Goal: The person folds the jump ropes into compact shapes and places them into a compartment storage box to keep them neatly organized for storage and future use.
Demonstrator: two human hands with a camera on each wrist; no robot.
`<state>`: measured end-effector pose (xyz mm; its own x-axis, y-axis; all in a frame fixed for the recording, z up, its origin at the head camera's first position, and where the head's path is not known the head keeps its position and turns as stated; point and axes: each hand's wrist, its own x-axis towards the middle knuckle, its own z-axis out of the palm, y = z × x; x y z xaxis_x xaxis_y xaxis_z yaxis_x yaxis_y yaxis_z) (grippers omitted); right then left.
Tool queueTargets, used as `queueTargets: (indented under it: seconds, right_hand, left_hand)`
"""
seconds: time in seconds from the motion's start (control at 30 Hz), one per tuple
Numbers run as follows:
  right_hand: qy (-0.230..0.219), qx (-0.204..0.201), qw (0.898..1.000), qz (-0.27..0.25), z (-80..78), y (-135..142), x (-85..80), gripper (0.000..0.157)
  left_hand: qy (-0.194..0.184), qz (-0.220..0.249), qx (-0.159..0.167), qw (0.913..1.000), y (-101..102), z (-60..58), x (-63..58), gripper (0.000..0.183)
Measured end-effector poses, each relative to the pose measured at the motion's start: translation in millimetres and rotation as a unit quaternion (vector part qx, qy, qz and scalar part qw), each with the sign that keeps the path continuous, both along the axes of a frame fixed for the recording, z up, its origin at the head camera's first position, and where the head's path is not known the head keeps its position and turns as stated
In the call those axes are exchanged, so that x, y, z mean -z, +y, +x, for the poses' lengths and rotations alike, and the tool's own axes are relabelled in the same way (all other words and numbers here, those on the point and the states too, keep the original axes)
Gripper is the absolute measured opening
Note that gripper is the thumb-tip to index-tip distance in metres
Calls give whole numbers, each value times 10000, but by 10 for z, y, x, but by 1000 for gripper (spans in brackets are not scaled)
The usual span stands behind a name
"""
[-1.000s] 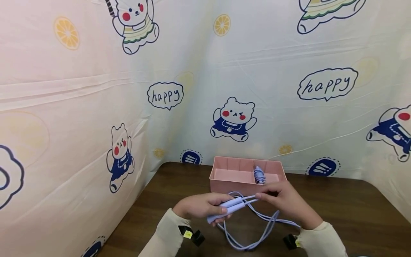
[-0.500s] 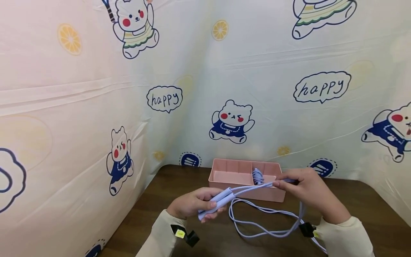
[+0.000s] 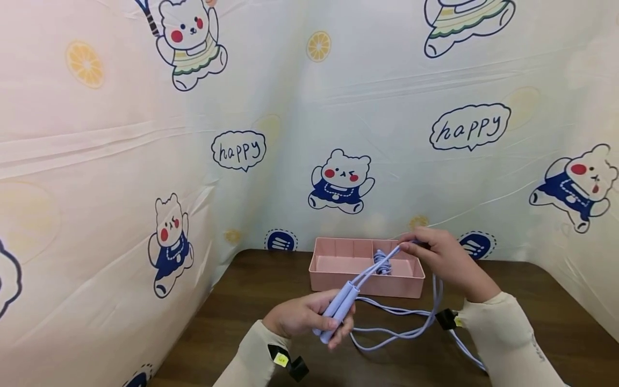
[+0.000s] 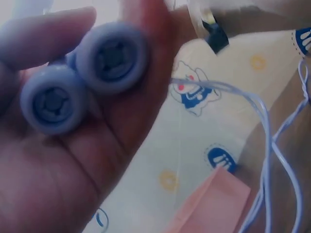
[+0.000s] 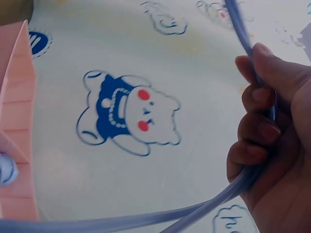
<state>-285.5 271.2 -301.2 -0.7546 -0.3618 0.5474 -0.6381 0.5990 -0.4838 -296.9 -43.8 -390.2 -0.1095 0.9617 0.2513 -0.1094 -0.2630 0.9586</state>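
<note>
left hand (image 3: 309, 317) grips two light blue handles (image 4: 112, 57) of a jump rope (image 3: 344, 306) side by side, tilted up to the right above the counter (image 3: 256, 285); beyond them stands a pink box (image 3: 396, 286), a coiled blue cord (image 3: 383, 267) in its right compartment, partly covered by the rope's stretched strands; right hand (image 3: 450, 263), higher up, curls round those strands, with slack loops hanging below and trailing over the counter.
</note>
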Motion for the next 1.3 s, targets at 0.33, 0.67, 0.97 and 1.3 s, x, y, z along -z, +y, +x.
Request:
queueTargets:
  seconds: [0.33, 0.67, 0.97, 1.3]
  right_hand:
    - [-763, -40, 9971, -72, -198, 34, 388, 23]
    - [-740, -161, 9970, 145, -259, -32, 602, 25]
    - [528, 0, 9885, 1420, -130, -163, 666, 16]
    - [949, 139, 9656, 2418, -152, -317, 714, 11]
  left_hand:
    - [-722, 1313, -997, 9837, 77, 49, -137, 25]
    - [-738, 1894, -2592, 9442, 126, 43, -190, 32]
    - [-1049, 1045, -4301, 8905, 209, -116, -75, 34]
    - [658, -583, -5024, 8601, 338, -163, 89, 27]
